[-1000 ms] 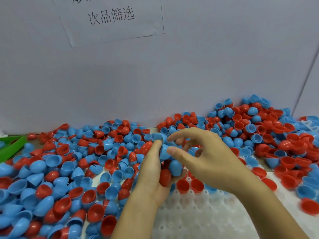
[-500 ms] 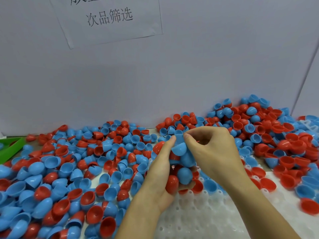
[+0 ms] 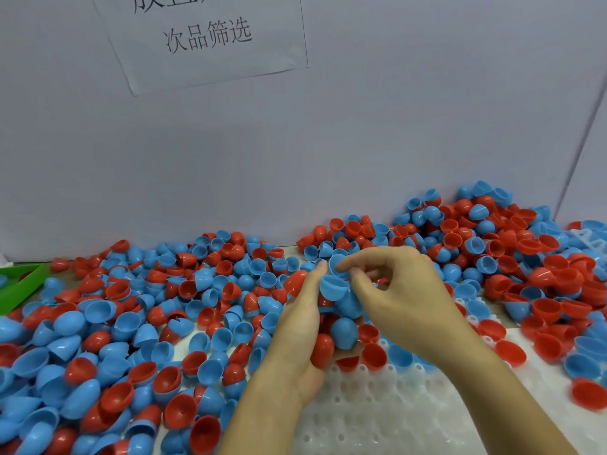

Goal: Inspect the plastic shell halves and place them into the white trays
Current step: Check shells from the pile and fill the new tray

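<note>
Wall sign [image 3: 210,37] reads "次品筛选" above shell halves [image 3: 203,300].

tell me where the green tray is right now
In the head view the green tray sits at the far left edge, against the wall, with red and blue shell halves heaped along its right side.

Bench surface [image 3: 297,252] was mostly buried, only a pale strip showing at 12 o'clock by the back wall. Loose red and blue shell halves [image 3: 138,326] covered it from 9 o'clock round to 3 o'clock, heaped highest at 2 o'clock [image 3: 476,231]. White dimpled tray [image 3: 377,418] sat at 6 o'clock, a few red and blue halves resting along its far edge. Second white tray's corner [image 3: 588,239] poked out at 3 o'clock. Green tray [image 3: 19,287] lay at 9 o'clock, cut off by the frame.
</note>
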